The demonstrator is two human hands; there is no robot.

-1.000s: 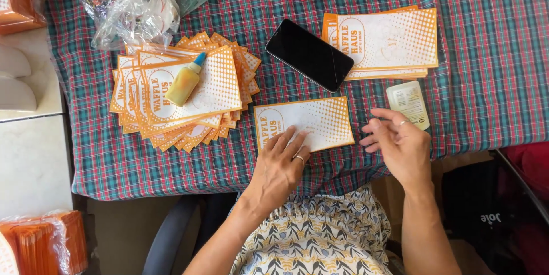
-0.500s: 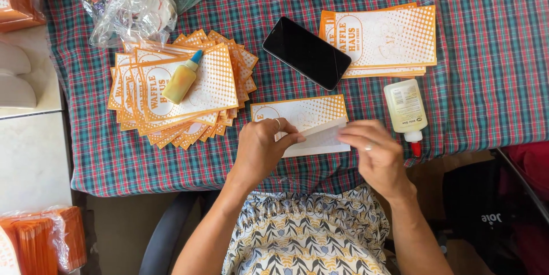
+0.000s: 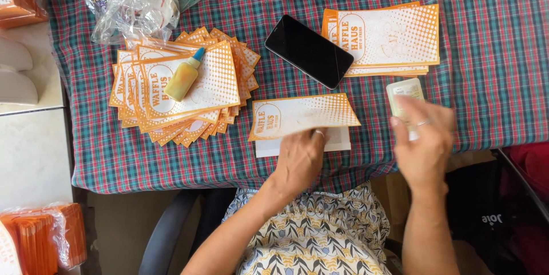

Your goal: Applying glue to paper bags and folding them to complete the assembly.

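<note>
Left hand (image 3: 300,158) pressed flat, fingers spread, on orange card (image 3: 303,115) at desk (image 3: 229,155) near edge. Right hand (image 3: 424,143) blurred at three o'clock over glue bottle (image 3: 404,91); grip impossible to tell. Phone (image 3: 309,51) at twelve o'clock.

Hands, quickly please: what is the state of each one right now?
Left hand: fingers pressing the orange-and-white paper sheet, not gripping.
Right hand: blurred, over the small glue bottle; grip cannot be told.
</note>
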